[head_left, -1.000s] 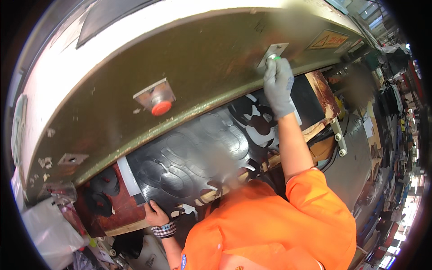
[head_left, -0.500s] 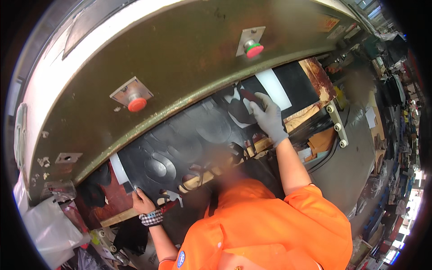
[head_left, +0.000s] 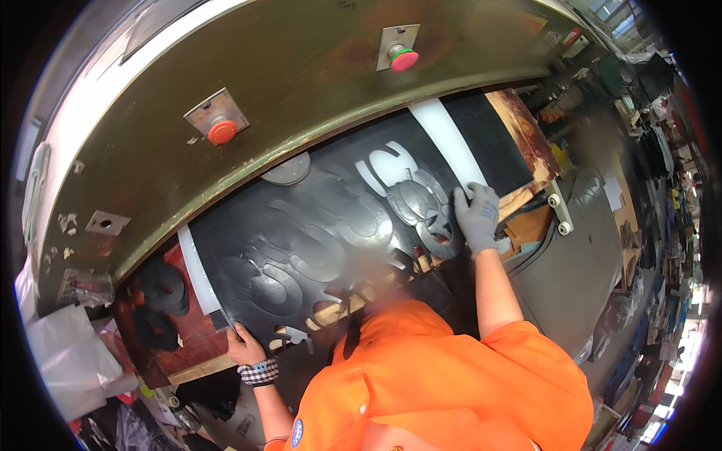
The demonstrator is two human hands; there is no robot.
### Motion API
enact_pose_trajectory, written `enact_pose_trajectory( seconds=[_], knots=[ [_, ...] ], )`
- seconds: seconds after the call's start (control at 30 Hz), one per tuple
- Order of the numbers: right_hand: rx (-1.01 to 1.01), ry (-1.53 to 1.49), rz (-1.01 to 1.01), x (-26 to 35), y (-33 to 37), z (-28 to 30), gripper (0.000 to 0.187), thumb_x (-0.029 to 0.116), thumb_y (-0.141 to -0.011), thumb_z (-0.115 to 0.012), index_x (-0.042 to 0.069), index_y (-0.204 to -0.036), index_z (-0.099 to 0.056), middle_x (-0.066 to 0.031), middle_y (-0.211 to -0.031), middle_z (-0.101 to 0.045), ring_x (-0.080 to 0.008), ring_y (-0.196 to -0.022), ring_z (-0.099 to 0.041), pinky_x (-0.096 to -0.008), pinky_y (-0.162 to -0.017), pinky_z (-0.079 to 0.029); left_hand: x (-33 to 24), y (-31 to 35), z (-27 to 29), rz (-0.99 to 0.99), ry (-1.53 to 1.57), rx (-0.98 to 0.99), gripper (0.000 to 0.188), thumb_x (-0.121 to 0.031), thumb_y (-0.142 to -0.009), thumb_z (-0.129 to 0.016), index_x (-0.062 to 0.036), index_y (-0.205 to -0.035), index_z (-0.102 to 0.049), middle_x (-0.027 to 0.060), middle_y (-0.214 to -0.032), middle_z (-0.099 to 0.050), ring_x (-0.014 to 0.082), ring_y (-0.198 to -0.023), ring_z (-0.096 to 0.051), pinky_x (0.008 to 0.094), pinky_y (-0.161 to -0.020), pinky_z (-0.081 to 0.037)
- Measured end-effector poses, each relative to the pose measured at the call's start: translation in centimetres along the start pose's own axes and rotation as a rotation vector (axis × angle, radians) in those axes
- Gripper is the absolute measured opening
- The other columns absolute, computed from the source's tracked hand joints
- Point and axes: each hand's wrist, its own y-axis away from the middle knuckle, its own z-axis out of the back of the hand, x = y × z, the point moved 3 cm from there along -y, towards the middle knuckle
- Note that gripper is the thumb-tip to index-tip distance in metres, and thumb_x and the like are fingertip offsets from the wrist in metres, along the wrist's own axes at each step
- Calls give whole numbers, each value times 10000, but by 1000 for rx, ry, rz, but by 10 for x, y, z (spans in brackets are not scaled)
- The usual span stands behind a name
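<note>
Sheet [head_left: 316,207] is lying black and curve-cut across the red board [head_left: 197,347].
At left, the bare left hand [head_left: 246,347] is pinching its near corner. Between the hands, cutouts [head_left: 393,164] are seemingly weakening it, so uneven pulling could be tearing it. At right, the gloved right hand [head_left: 478,216] is sitting at the white strip's [head_left: 449,141] near end; whether its fingers are gripping, I cannot tell.
</note>
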Motion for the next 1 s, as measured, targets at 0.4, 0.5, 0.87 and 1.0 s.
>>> enact_pose_trajectory(
  seconds=[0.4,0.5,0.87,1.0],
  knots=[
    [88,-280,77,24,35,60,320,225,-816,-763,7,-1040,-691,-173,-935,-680,-338,-896,-669,-420,-803,-534,33,89,61,12,394,220,324,-204,-1024,-489,17,-788,-468,36,-678,-407,132,-655,-389,336,-583,-342],
    [312,-576,586,137,68,5,752,377,-683,-824,33,-1299,-567,-184,-1203,-608,-363,-1148,-550,-464,-1002,-437,40,100,56,79,274,201,360,-260,-1055,-463,30,-846,-509,122,-683,-490,220,-629,-440,369,-597,-383],
    [709,-1109,110,195,94,-15,866,315,-585,-910,2,-1309,-550,-206,-1230,-605,-358,-1128,-596,-420,-1030,-461,47,140,60,22,196,154,324,-271,-1058,-444,3,-921,-552,237,-684,-567,437,-605,-547,481,-545,-384],
    [564,-925,81,162,64,-9,873,309,-594,-910,17,-1332,-546,-200,-1286,-587,-341,-1197,-569,-403,-1040,-449,47,139,59,45,161,171,317,-263,-1057,-446,-9,-891,-538,217,-669,-562,418,-588,-547,474,-538,-384]
  ],
)
